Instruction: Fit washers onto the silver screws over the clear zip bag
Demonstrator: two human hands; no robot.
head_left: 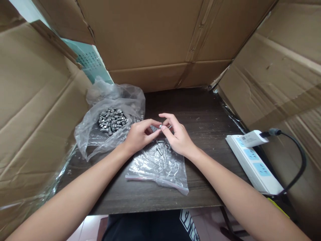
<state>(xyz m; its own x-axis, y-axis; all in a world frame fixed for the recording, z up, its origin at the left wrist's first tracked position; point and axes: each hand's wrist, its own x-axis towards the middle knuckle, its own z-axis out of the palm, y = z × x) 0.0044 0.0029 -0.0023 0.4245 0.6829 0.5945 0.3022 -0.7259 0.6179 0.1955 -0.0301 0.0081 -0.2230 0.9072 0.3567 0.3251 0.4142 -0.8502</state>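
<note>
My left hand (pixel 139 134) and my right hand (pixel 177 135) meet over the middle of a dark wooden table (pixel 205 110). Their fingertips pinch a small metal screw (pixel 161 126) between them. Under the hands lies a flat clear zip bag (pixel 160 167) with a few loose screws (pixel 159 150) on it. To the left an open crumpled plastic bag (pixel 110 113) holds a pile of several metal screws (pixel 112 120).
Cardboard sheets (pixel 155 36) wall the table on the left, back and right. A white power strip (pixel 254 160) with a plugged-in adapter and black cable (pixel 298 157) lies at the table's right edge. Dark clothing shows below the front edge.
</note>
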